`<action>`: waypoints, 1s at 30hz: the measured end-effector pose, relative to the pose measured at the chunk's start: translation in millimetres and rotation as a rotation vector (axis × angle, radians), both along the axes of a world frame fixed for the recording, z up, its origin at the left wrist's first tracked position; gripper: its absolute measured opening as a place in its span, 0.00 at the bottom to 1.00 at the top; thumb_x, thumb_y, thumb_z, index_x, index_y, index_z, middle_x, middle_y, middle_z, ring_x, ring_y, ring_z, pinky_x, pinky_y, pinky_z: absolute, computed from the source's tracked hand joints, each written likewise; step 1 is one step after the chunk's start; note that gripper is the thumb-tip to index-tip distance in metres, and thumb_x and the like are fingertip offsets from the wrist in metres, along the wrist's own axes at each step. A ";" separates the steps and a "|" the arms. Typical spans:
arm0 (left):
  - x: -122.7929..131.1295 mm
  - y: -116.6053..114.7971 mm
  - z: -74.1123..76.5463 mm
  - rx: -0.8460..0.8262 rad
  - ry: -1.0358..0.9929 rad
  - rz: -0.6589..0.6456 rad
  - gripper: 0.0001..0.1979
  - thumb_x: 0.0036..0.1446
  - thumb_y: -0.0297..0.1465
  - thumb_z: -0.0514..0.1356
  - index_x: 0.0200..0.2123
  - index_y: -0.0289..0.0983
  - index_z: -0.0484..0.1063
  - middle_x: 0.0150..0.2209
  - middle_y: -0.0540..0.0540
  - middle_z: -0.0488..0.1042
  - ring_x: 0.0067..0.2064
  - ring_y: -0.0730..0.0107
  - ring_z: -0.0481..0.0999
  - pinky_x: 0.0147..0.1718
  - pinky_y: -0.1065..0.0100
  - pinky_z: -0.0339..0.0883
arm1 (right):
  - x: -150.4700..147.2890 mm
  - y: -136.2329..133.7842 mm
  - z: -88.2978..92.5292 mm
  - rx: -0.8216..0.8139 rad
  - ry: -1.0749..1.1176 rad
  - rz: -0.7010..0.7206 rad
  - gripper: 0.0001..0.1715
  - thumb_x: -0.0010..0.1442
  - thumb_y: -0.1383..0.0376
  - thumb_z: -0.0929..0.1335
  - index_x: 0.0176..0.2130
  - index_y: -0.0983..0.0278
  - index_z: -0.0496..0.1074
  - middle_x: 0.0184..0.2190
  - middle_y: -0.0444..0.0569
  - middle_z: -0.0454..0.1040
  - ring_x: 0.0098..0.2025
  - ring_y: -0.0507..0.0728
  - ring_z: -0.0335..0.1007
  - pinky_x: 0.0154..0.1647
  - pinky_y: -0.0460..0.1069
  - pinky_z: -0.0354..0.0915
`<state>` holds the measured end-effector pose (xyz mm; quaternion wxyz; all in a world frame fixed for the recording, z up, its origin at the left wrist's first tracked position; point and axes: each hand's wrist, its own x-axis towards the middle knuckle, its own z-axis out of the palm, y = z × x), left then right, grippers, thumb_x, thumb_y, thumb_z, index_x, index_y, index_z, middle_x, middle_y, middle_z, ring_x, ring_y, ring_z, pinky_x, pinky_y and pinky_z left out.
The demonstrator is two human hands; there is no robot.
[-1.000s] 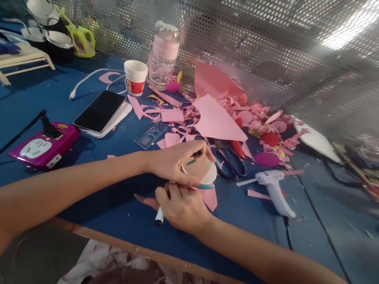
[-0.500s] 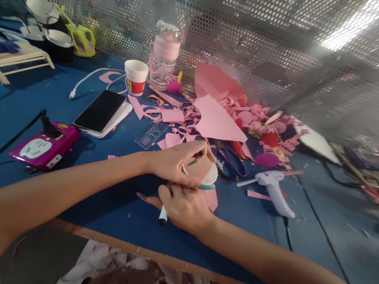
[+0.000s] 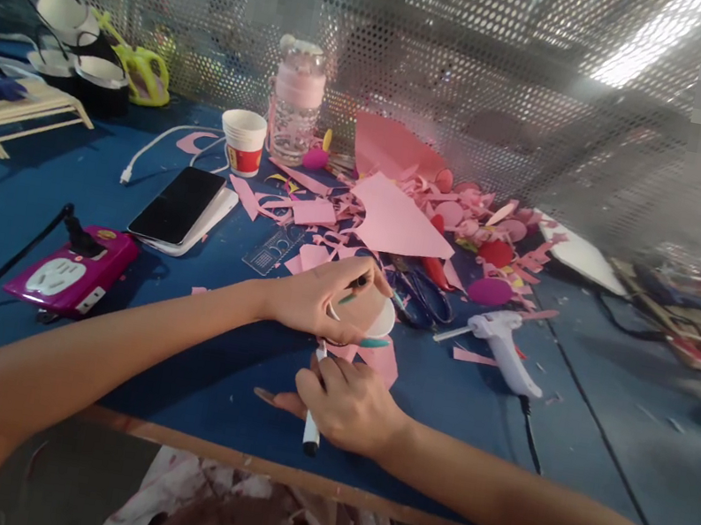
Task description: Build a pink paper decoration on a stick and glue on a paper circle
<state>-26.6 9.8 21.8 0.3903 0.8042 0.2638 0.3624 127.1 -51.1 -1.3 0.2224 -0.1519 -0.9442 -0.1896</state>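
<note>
Left hand [image 3: 318,297], mid-frame, curls its fingers around the cup [image 3: 372,313]; right hand [image 3: 357,403], just below, pinches the marker [image 3: 311,431], black end toward lower edge; pink paper [image 3: 384,363] shows below the cup; glue gun [image 3: 506,353] on tabletop [image 3: 213,396], right of centre.

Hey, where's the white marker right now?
In the head view, the white marker is in the right hand, at lower centre, just nearer the person than the left hand, with pink paper close to its upper end.
</note>
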 end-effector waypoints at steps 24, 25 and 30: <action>0.0 -3.7 2.9 0.213 0.136 0.060 0.18 0.44 0.36 0.63 0.28 0.40 0.54 0.47 0.42 0.69 0.53 0.56 0.56 0.50 0.54 0.51 | 86.1 91.4 18.9 -1.101 1.061 -0.246 0.15 0.51 0.55 0.69 0.29 0.63 0.63 0.16 0.40 0.69 0.15 0.50 0.65 0.13 0.44 0.62; -0.1 -4.3 2.8 0.226 0.142 0.065 0.18 0.45 0.37 0.63 0.28 0.41 0.54 0.47 0.42 0.69 0.53 0.55 0.56 0.51 0.54 0.50 | 81.4 98.4 18.8 -1.157 1.036 -0.246 0.17 0.50 0.53 0.69 0.29 0.64 0.65 0.17 0.41 0.69 0.16 0.51 0.66 0.13 0.44 0.61; -0.6 -6.0 4.7 0.243 0.198 0.078 0.17 0.46 0.39 0.63 0.28 0.41 0.54 0.49 0.42 0.69 0.55 0.54 0.54 0.52 0.52 0.48 | 45.0 123.9 11.3 -1.495 0.910 -0.134 0.21 0.48 0.50 0.70 0.25 0.66 0.66 0.14 0.40 0.67 0.13 0.46 0.59 0.10 0.41 0.55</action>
